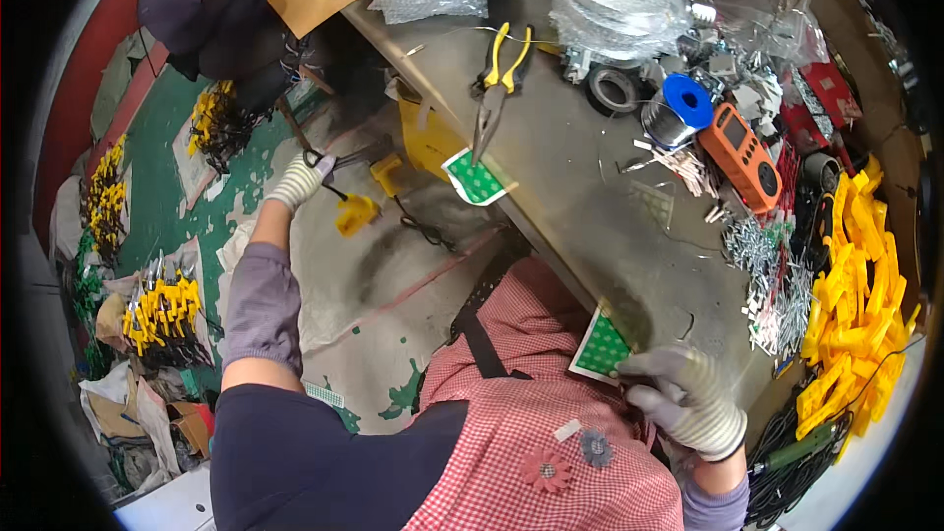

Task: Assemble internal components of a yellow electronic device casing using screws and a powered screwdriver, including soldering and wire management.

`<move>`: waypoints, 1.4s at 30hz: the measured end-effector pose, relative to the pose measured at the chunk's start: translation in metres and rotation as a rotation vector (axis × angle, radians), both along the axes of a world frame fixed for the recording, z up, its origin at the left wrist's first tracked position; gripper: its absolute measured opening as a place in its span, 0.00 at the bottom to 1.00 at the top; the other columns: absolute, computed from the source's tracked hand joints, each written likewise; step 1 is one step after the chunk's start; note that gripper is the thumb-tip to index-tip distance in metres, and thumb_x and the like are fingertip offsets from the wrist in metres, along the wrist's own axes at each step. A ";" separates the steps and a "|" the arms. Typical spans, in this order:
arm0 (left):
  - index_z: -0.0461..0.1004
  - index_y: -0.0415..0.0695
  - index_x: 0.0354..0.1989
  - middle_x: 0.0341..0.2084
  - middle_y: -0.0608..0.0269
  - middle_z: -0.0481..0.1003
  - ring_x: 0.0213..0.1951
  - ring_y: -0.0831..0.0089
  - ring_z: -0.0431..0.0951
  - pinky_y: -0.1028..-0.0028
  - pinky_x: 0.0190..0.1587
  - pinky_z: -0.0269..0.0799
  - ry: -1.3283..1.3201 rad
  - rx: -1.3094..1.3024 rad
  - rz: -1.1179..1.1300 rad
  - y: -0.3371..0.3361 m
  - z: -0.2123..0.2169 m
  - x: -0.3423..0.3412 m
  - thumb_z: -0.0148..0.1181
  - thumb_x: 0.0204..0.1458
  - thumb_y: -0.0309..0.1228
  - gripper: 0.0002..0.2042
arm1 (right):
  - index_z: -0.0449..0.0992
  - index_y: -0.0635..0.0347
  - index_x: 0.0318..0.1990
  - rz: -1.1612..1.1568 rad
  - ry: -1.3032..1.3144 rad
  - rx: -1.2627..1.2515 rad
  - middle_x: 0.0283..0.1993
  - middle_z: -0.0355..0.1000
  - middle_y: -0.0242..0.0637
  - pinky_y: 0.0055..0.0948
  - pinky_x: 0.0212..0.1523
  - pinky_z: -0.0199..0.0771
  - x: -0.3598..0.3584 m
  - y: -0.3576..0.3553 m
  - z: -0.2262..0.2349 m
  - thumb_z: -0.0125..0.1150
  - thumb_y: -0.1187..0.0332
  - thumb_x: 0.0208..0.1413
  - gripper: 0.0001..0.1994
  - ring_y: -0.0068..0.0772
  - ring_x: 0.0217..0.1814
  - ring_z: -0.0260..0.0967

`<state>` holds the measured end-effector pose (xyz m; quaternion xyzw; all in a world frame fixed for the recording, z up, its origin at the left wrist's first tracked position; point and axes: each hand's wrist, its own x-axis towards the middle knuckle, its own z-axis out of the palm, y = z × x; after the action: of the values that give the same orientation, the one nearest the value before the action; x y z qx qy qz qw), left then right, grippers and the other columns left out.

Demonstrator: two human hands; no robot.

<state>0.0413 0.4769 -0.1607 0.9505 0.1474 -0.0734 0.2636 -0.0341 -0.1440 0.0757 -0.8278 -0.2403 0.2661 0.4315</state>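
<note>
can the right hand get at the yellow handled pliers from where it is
Probably yes, with a forward stretch: the long-nose pliers lie mostly uncovered on the bench, with nothing bulky between them and the right hand, though their handles point away.

Both the left hand and the right hand wear greyish gloves with cream-and-grey striped cuffs, the right one edged dark at the wrist. A mauve-grey oversleeve, gathered at its ends, covers the left forearm below a navy short-sleeved top, and a paler lavender sleeve shows on the right. The red-and-white checked apron carries a coral flower, a blue-grey flower and a small white tag, beside a black strap
</note>
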 end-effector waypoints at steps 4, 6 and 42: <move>0.79 0.41 0.43 0.40 0.42 0.80 0.44 0.44 0.79 0.56 0.46 0.74 0.121 0.238 0.049 -0.003 -0.024 0.022 0.54 0.61 0.50 0.21 | 0.82 0.61 0.45 -0.434 0.193 0.027 0.38 0.80 0.38 0.31 0.45 0.75 -0.021 -0.007 0.003 0.66 0.74 0.50 0.13 0.33 0.41 0.78; 0.80 0.45 0.44 0.42 0.43 0.80 0.47 0.42 0.78 0.54 0.48 0.74 0.067 0.301 0.082 -0.003 -0.048 0.008 0.53 0.61 0.48 0.19 | 0.82 0.65 0.45 -0.458 0.148 -0.036 0.39 0.80 0.38 0.28 0.47 0.76 -0.033 -0.019 -0.009 0.65 0.77 0.52 0.12 0.30 0.42 0.79; 0.78 0.36 0.50 0.47 0.45 0.80 0.49 0.56 0.80 0.64 0.54 0.72 -0.901 -0.179 -0.202 -0.391 0.264 0.326 0.67 0.47 0.57 0.34 | 0.79 0.55 0.37 -0.946 -0.952 -0.692 0.38 0.77 0.42 0.43 0.48 0.75 0.056 -0.207 -0.018 0.63 0.66 0.54 0.06 0.46 0.45 0.76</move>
<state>0.3678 0.0855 0.1034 0.8708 -0.0821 0.3086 0.3739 0.0223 -0.3506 0.0581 -0.9565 0.0775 -0.2736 0.0649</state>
